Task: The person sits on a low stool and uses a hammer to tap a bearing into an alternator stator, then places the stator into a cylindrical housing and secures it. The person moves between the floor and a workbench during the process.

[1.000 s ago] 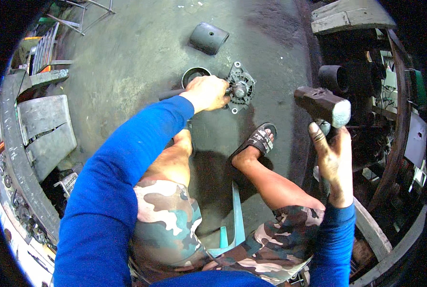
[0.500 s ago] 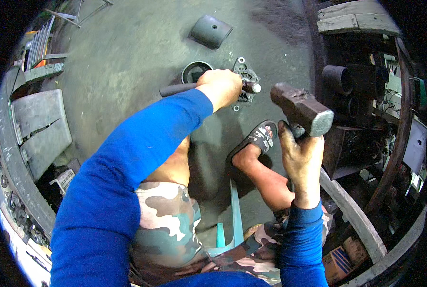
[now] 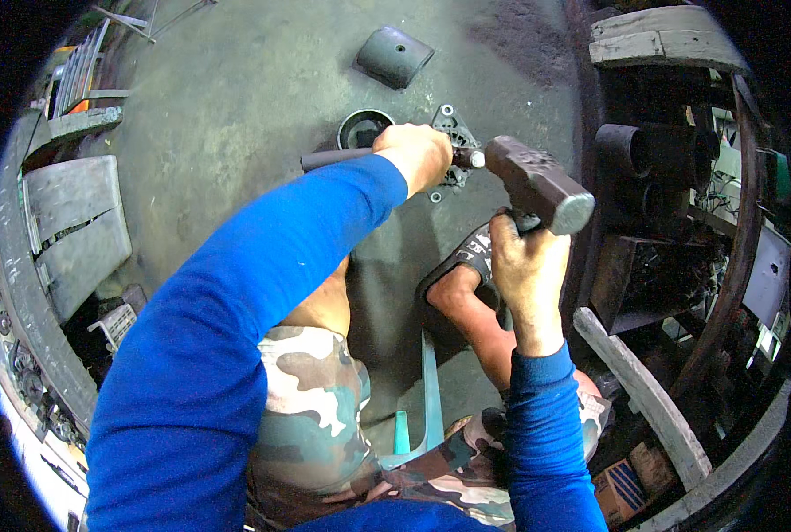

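My right hand (image 3: 533, 270) grips the short handle of a sledgehammer, fingers wrapped round it. The hammer's heavy blocky steel head (image 3: 533, 177) is raised, its left face near the bright tip of a metal bar but apart from it in view. My left hand (image 3: 416, 152) is closed round that dark metal bar (image 3: 333, 160), which lies crosswise in the picture. Under the bar's tip end is a vented metal alternator housing (image 3: 456, 130) with bolt-hole ears, partly covered by hand and bar. Beside my left hand stands an open dark round cup-like part (image 3: 365, 127).
A curved metal piece with a hole (image 3: 395, 56) lies farther off on the grey floor (image 3: 236, 97). At right, dark cylinders (image 3: 624, 147) stand on a rack, with a wooden beam (image 3: 648, 399) below. Panels (image 3: 81, 230) lean at left. My sandaled foot (image 3: 475, 248) is close below the hammer.
My right hand and the hammer have moved left and slightly up, closer to the bar's bright tip. My left hand keeps its grip on the bar, shifted slightly right.
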Demonstrator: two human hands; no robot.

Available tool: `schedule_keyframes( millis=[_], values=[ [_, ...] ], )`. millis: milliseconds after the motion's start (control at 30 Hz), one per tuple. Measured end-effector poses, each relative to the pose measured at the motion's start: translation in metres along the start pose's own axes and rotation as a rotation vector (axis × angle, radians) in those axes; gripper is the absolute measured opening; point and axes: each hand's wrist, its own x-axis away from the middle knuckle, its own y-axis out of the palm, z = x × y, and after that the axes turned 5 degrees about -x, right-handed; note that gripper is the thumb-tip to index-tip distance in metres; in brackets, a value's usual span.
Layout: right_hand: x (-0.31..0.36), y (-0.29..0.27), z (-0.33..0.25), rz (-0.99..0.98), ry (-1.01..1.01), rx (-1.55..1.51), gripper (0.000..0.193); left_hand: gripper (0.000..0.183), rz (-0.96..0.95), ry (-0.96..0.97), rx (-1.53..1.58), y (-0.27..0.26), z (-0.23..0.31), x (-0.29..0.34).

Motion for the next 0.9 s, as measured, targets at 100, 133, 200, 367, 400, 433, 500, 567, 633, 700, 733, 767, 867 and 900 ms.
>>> schedule_keyframes(
  millis=[100, 133, 200, 367, 400, 433, 500, 567, 633, 700, 733, 767, 867, 900],
  values=[
    [-0.010, 0.011, 0.003, -0.182, 0.357, 0.318, 0.034, 0.028, 0.011, 0.022, -0.014, -0.002, 0.002, 0.003],
    [-0.013, 0.014, 0.007, -0.249, 0.444, 0.340, 0.035, 0.028, 0.028, 0.034, -0.032, -0.002, 0.002, 0.004],
    [-0.015, 0.018, 0.014, -0.188, 0.379, 0.257, 0.035, 0.027, 0.084, 0.028, -0.065, -0.003, 0.002, 0.005],
    [-0.017, 0.012, 0.020, -0.164, 0.307, 0.141, 0.032, 0.029, 0.043, -0.016, -0.023, -0.001, -0.001, 0.002],
    [-0.018, 0.007, 0.017, -0.155, 0.290, 0.124, 0.031, 0.029, 0.049, -0.015, -0.014, 0.000, -0.004, 0.002],
    [-0.018, 0.001, 0.012, -0.150, 0.273, 0.035, 0.032, 0.029, 0.041, 0.002, -0.023, 0.003, -0.005, 0.002],
    [-0.017, -0.024, -0.001, -0.161, 0.270, -0.015, 0.032, 0.030, 0.057, 0.017, -0.056, 0.004, -0.013, 0.005],
    [-0.013, -0.053, -0.013, -0.151, 0.484, 0.027, 0.038, 0.038, 0.133, 0.025, -0.027, -0.001, -0.027, 0.014],
    [-0.003, -0.092, -0.023, -0.126, 0.490, -0.207, 0.033, 0.042, 0.258, -0.009, 0.125, -0.021, -0.040, 0.025],
    [0.010, -0.123, -0.029, -0.065, 0.559, -0.331, 0.032, 0.047, 0.354, -0.035, 0.257, -0.049, -0.047, 0.042],
    [0.016, -0.131, -0.028, -0.070, 0.654, -0.350, 0.034, 0.051, 0.403, -0.041, 0.308, -0.067, -0.046, 0.052],
    [0.024, -0.142, -0.028, -0.082, 0.682, -0.384, 0.036, 0.052, 0.451, 0.027, 0.353, -0.083, -0.044, 0.068],
    [0.063, -0.173, -0.031, -0.012, 0.551, -0.657, 0.039, 0.052, 0.458, 0.241, 0.605, -0.119, -0.015, 0.131],
    [0.076, -0.179, -0.036, 0.011, 0.652, -0.806, 0.040, 0.050, 0.419, 0.234, 0.722, -0.123, 0.000, 0.155]
  ],
)
